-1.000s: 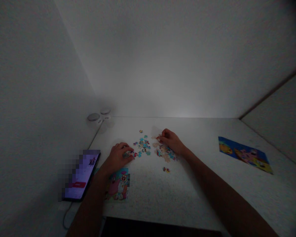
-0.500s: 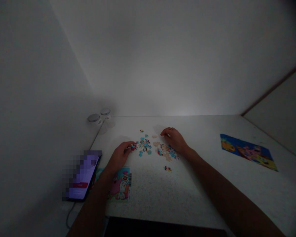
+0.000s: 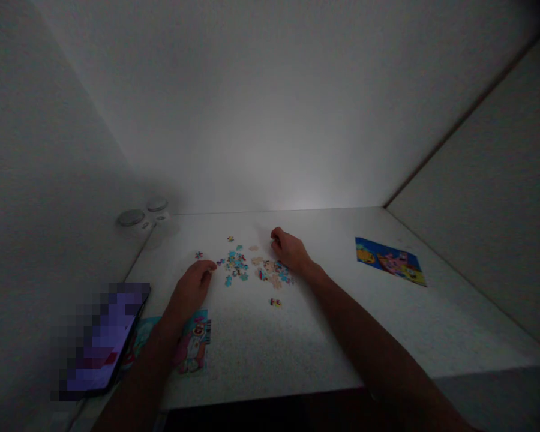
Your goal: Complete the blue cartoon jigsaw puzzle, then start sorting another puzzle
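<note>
Two loose clusters of jigsaw pieces (image 3: 236,266) lie at the middle of a speckled white tabletop (image 3: 252,354). A small group of pieces (image 3: 276,302) sits on the near side, and a lone piece (image 3: 198,255) lies out to the left. The pieces look thin, light and probably stiff, so they will likely slide at a nudge and lie too flat to scoop. The surest hold is likely a pinch on a piece's edges, between fingertip and thumb, once it is clear of its neighbours. Interlocked pieces may lift together, and forcing them could bend their tabs.

The left hand (image 3: 191,292) lies with its fingers extended and close together, pinching nothing visible, and its fingertips (image 3: 210,265) are just beside the left cluster. The right hand (image 3: 290,250) is curled, fingertips pointing down near the far edge of the right cluster; whether they pinch a piece cannot be told from this view. A printed picture card (image 3: 193,343) lies near the left wrist, and another picture card (image 3: 389,261) lies well to the right.
</note>
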Tool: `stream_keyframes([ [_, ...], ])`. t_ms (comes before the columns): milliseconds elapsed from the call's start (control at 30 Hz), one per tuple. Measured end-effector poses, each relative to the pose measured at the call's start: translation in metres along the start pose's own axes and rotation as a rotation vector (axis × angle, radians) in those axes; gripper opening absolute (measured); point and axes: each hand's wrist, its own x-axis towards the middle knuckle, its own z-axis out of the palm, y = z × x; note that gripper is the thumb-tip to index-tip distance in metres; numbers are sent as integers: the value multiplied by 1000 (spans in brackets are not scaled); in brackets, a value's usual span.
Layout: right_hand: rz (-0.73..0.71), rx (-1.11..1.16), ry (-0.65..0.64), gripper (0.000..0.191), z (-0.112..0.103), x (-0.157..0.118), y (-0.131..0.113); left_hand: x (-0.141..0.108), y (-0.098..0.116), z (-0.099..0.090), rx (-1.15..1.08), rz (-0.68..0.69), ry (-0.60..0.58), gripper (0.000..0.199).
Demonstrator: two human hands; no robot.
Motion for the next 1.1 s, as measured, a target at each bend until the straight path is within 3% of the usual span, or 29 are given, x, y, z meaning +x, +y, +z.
stream_keyframes([
  [367, 13, -151, -123, 28, -5, 1, -1, 2, 11, 0, 43, 3, -17, 33],
  [633, -98, -47, -82, 30, -1, -1, 1, 0, -13, -19, 114, -21, 66, 37],
  [800, -165, 51, -73, 30, -4, 1, 3, -4, -16, -27, 205, 10, -60, 28],
  [967, -233, 145, -104, 32, -20, -17, 6, -12, -14, -38, 244, 41, -140, 42],
  [1100, -326, 181, -140, 34, -28, -46, 26, -12, -17, -39, 295, 22, -125, 29],
])
